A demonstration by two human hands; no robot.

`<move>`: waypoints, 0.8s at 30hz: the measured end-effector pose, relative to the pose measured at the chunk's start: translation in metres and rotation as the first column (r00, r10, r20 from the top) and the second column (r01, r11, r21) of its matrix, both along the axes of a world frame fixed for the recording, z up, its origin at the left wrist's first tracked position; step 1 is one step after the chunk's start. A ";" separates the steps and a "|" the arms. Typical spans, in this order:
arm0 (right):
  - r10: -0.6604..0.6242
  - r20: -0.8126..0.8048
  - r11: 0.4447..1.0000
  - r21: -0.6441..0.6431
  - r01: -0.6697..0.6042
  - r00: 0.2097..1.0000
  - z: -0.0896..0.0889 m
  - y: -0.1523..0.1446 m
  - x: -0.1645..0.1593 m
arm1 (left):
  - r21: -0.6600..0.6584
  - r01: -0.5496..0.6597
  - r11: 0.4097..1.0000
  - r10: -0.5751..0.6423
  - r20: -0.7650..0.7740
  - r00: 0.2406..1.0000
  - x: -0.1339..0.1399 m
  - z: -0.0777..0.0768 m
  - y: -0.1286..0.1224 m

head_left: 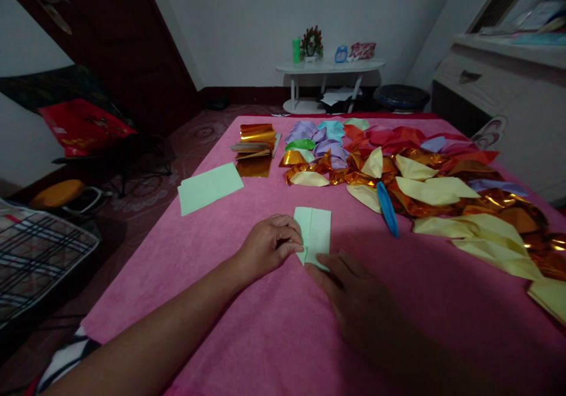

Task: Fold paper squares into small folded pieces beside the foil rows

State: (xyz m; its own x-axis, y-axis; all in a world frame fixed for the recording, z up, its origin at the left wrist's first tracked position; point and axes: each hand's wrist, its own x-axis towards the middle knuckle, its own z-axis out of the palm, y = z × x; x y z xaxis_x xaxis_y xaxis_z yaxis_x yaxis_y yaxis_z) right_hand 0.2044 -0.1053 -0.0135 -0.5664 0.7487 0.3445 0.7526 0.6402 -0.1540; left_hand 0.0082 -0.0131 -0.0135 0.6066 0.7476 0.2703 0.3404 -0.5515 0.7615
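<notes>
The left hand (270, 243) pinches the lower left edge of a pale green, rectangular paper sheet (319, 228) between thumb and fingers, while the right hand (354, 287), its fingers close together, touches that sheet's lower right part; whether it grips there I cannot tell. The sheet lies just in front of both hands on a pink, soft-looking cloth (198, 302), a crease running lengthwise down it and a small fold at its bottom. Near the left hand, farther out, rests a stack of flat, pale green paper rectangles (210, 188), with shiny gold foil sheets (254, 167) beyond. To the right lie a bright blue, narrow, elongated object (387, 209) and pale yellow folded paper pieces (435, 191) among crumpled gold foil
</notes>
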 end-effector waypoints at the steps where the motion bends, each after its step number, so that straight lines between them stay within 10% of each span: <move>1: 0.000 0.001 1.000 -0.002 0.000 1.000 0.000 0.000 0.000 | 0.002 -0.004 1.000 0.004 -0.009 1.000 0.000 0.000 0.000; 24: -0.027 0.040 0.999 0.026 0.026 0.999 -0.005 -0.003 -0.003 | -0.007 -0.120 0.993 0.118 -0.125 0.985 0.008 0.003 -0.003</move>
State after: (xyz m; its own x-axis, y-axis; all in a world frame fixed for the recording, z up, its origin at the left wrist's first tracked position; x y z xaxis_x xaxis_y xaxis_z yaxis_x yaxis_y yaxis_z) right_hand 0.2019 -0.1084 -0.0186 -0.5605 0.7549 0.3405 0.7745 0.6235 -0.1073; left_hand 0.0158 -0.0163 -0.0103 0.5415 0.8196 0.1872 0.4952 -0.4909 0.7168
